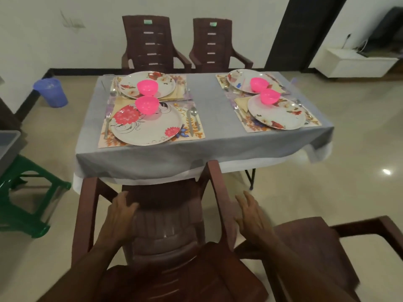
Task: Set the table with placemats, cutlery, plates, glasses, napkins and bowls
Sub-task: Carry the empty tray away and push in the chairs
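A table under a grey cloth holds several floral placemats, each with a flowered plate and a pink bowl. The near-left setting has a plate, a bowl, and a knife and spoon on its right. The near-right plate carries a bowl. Cream napkins lie under the plates' edges. A brown plastic chair stands at the table's near side. My left hand rests on its seat back with loosely bent fingers. My right hand hovers open beside its right armrest.
Two brown chairs stand at the far side. A third chair is at my right. A green stool with a grey tub stands at the left, and a blue bucket by the wall.
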